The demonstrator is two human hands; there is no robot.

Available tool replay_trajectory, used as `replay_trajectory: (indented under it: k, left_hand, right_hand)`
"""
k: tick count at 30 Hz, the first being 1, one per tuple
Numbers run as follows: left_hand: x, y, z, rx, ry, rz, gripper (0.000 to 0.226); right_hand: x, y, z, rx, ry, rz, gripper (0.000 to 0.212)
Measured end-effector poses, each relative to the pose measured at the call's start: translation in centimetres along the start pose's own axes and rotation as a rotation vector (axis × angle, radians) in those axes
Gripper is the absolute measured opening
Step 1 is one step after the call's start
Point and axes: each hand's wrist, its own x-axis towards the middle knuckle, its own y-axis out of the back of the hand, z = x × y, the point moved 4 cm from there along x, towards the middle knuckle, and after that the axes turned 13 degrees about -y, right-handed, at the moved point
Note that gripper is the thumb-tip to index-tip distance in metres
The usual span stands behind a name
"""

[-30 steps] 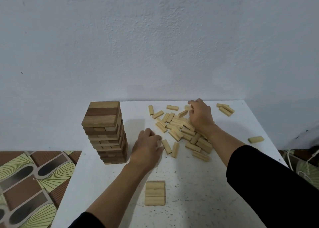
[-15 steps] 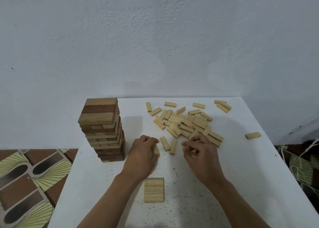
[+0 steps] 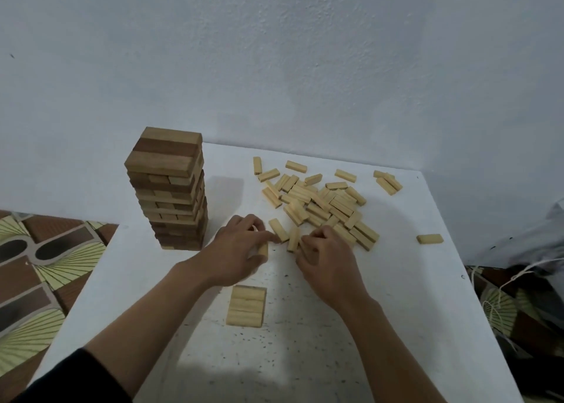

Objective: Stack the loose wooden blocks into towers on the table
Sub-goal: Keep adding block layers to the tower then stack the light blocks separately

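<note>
A tall tower [image 3: 171,189] of light and dark wooden blocks stands at the back left of the white table [image 3: 412,295]. A heap of loose pale blocks [image 3: 323,202] lies at the back middle. Three pale blocks lie side by side as a flat layer [image 3: 246,306] near me. My left hand [image 3: 241,250] is closed around a pale block [image 3: 263,250] just in front of the heap. My right hand [image 3: 326,259] is curled at the heap's near edge, fingers on blocks there; whether it grips one is hidden.
A single block [image 3: 429,238] lies apart at the right, a small pair [image 3: 388,182] at the back right. The wall rises directly behind the table. Patterned floor tiles [image 3: 36,268] show at the left, cords [image 3: 500,283] and cloth at the right edge.
My right hand came back from the far side of the heap to its near edge. My left hand stayed put, closed on its block. The view tilted slightly.
</note>
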Motion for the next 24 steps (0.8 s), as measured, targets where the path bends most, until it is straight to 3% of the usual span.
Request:
replay_trajectory:
  k: [5,7,14,20,24]
  left_hand:
    - [0.5,0.1,0.6,0.038,0.037,-0.070,0.053]
    - [0.6,-0.1,0.6,0.050,0.047,-0.066,0.053]
    - [0.9,0.1,0.2,-0.007,0.033,-0.060,0.049]
    - [1.2,0.7,0.2,0.000,0.030,-0.092,0.037]
    - [0.4,1.0,0.7,-0.043,-0.025,-0.021,0.031]
  right_hand:
    - [0.5,-0.2,0.2,-0.010,-0.005,-0.097,0.060]
    - [0.6,-0.4,-0.2,-0.084,0.045,-0.128,0.065]
    - [1.1,-0.6,-0.9,-0.073,0.113,-0.136,0.057]
    - [1.4,-0.3,-1.4,-0.053,0.174,-0.142,0.036]
    - [0.5,-0.8,-1.3,0.022,0.236,-0.174,0.031]
